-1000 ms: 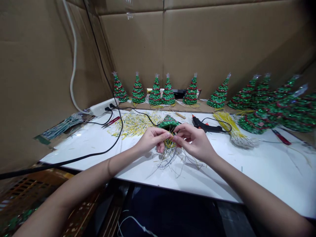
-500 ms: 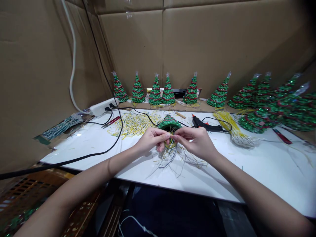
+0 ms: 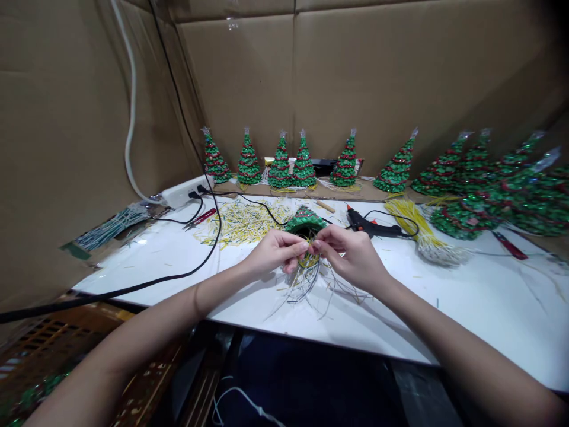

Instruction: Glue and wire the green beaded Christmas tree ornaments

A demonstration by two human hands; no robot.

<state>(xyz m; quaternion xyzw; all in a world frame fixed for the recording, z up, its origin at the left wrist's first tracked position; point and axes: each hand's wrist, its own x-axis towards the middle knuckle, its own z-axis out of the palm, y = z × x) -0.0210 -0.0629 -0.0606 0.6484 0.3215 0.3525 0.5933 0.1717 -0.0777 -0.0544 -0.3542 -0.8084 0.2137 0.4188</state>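
Frame centre: bare left hand [image 3: 282,252] and bare right hand [image 3: 349,254] pinch thin yellow-and-white wires [image 3: 306,276] | above them: small green cone-shaped tree [image 3: 306,223], hollow base facing viewer | right of centre: black orange-tipped glue gun [image 3: 377,228] | left of centre: red-handled snips [image 3: 204,216]

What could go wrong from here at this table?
The loose wires spread below the left hand and right hand might tangle. The glue gun lies just beyond the right hand; if hot, it could burn a finger. The black cable passes near the left forearm and may snag it.
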